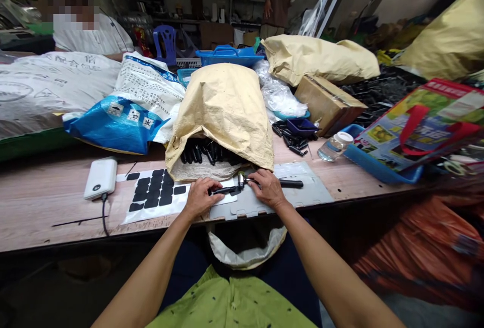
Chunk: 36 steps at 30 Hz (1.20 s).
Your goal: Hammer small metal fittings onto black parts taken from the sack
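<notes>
Left hand [200, 195] curled round a small black part [224, 190] on the grey plate [302, 194] at the bench edge, fingers hiding most of it. Right hand [267, 187] grips a black-handled tool [282, 183]; its metal tip is blurry. Tan sack [223, 111] just behind hides most of its black parts.

Both forearms extended forward; left hand [199, 196] and right hand [267, 187] curled, fingers closed.

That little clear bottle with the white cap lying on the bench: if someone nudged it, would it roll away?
Probably. The bottle lies on its side on the flat wooden bench, and its rounded body would likely roll. It looks like clear, mostly empty plastic, so it is probably light and easy to shift. The blue tray beside it might stop it on that side.
</notes>
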Each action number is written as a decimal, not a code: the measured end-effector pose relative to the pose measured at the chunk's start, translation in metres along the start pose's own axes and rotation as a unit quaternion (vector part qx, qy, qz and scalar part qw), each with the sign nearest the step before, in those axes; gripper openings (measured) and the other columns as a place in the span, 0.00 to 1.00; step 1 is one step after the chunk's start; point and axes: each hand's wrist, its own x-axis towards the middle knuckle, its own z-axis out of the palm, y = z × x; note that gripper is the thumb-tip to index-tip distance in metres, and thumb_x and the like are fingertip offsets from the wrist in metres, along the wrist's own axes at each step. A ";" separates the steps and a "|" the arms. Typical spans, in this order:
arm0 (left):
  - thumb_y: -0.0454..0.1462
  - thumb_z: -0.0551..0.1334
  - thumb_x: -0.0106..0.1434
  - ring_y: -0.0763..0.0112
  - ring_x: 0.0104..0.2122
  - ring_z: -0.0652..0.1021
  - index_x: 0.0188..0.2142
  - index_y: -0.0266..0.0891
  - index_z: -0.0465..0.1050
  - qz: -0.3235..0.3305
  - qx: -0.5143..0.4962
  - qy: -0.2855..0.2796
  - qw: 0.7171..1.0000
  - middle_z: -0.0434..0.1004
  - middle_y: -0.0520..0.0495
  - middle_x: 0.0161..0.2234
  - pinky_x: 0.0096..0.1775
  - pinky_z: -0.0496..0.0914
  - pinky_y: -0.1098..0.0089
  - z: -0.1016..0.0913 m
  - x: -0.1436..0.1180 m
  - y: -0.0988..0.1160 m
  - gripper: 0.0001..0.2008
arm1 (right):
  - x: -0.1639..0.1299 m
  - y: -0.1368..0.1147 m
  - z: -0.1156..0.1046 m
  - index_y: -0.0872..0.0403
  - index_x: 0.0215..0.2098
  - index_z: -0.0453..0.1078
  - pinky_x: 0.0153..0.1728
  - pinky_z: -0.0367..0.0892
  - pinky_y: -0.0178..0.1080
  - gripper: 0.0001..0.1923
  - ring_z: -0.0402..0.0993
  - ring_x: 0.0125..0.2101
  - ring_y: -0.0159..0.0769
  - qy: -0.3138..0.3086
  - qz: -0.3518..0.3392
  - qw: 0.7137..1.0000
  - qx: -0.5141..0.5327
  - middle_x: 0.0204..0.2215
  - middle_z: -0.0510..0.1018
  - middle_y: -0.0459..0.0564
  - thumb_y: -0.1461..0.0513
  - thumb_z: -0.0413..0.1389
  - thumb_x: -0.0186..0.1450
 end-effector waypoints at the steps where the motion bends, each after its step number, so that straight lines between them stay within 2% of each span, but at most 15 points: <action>1: 0.44 0.70 0.57 0.60 0.44 0.73 0.41 0.46 0.81 -0.001 0.001 0.001 1.000 0.80 0.50 0.40 0.48 0.62 0.62 0.000 0.000 0.000 0.12 | 0.000 0.001 0.000 0.50 0.45 0.76 0.45 0.65 0.42 0.08 0.70 0.41 0.42 0.000 -0.008 1.000 0.001 0.38 0.76 0.51 0.60 0.57 0.69; 7: 0.44 0.71 0.57 0.60 0.44 0.73 0.40 0.47 0.82 0.000 0.004 0.002 1.000 0.80 0.51 0.39 0.48 0.62 0.61 -0.001 0.000 0.001 0.11 | 0.005 -0.005 -0.011 0.49 0.49 0.76 0.44 0.67 0.41 0.11 0.72 0.40 0.39 0.035 -0.068 0.997 0.019 0.38 0.77 0.50 0.60 0.53 0.73; 12: 0.44 0.71 0.57 0.61 0.43 0.73 0.39 0.48 0.83 0.004 -0.006 0.003 1.000 0.80 0.51 0.38 0.48 0.63 0.62 0.000 0.001 -0.001 0.10 | 0.013 -0.039 -0.021 0.48 0.53 0.74 0.41 0.69 0.36 0.12 0.75 0.40 0.35 0.019 -0.084 0.993 0.081 0.40 0.77 0.49 0.59 0.52 0.74; 16: 0.46 0.71 0.58 0.61 0.43 0.73 0.39 0.47 0.83 0.002 -0.005 0.002 1.000 0.80 0.50 0.38 0.47 0.62 0.62 0.001 0.001 -0.003 0.11 | 0.013 -0.066 -0.018 0.48 0.53 0.74 0.39 0.69 0.34 0.13 0.75 0.38 0.34 0.017 -0.079 0.991 0.104 0.38 0.78 0.49 0.60 0.52 0.74; 20: 0.49 0.70 0.59 0.60 0.42 0.72 0.38 0.46 0.83 0.011 0.010 -0.006 1.000 0.80 0.49 0.38 0.45 0.61 0.62 -0.001 0.002 -0.003 0.12 | 0.010 -0.080 -0.012 0.49 0.53 0.74 0.38 0.68 0.34 0.13 0.75 0.37 0.34 0.016 -0.072 0.994 0.076 0.37 0.77 0.49 0.60 0.51 0.74; 24: 0.47 0.70 0.59 0.61 0.42 0.72 0.38 0.48 0.83 0.005 0.016 -0.005 1.000 0.79 0.50 0.38 0.45 0.61 0.63 0.000 0.002 -0.002 0.10 | 0.009 -0.081 -0.011 0.48 0.51 0.75 0.34 0.66 0.34 0.12 0.74 0.35 0.34 -0.015 -0.080 0.996 0.030 0.35 0.77 0.48 0.61 0.54 0.73; 29: 0.44 0.71 0.58 0.61 0.44 0.73 0.39 0.50 0.83 -0.001 -0.001 0.002 1.000 0.80 0.52 0.40 0.48 0.61 0.62 0.002 0.002 -0.003 0.10 | 0.006 -0.074 -0.017 0.49 0.53 0.75 0.39 0.67 0.34 0.13 0.75 0.38 0.35 0.024 -0.051 0.997 0.044 0.36 0.77 0.49 0.60 0.51 0.74; 33: 0.45 0.71 0.57 0.60 0.44 0.73 0.39 0.50 0.83 -0.008 0.002 0.004 1.000 0.80 0.52 0.39 0.48 0.61 0.61 0.003 0.002 -0.003 0.10 | -0.001 -0.068 -0.017 0.49 0.51 0.75 0.37 0.67 0.34 0.12 0.74 0.36 0.35 0.005 -0.063 0.997 0.038 0.35 0.76 0.49 0.60 0.52 0.74; 36: 0.45 0.71 0.56 0.61 0.43 0.73 0.39 0.50 0.83 -0.009 0.003 0.005 1.000 0.80 0.52 0.38 0.48 0.62 0.61 0.002 0.001 -0.002 0.11 | -0.001 -0.060 -0.019 0.48 0.51 0.75 0.38 0.68 0.34 0.12 0.75 0.37 0.34 0.019 -0.049 0.997 0.053 0.35 0.77 0.48 0.60 0.53 0.73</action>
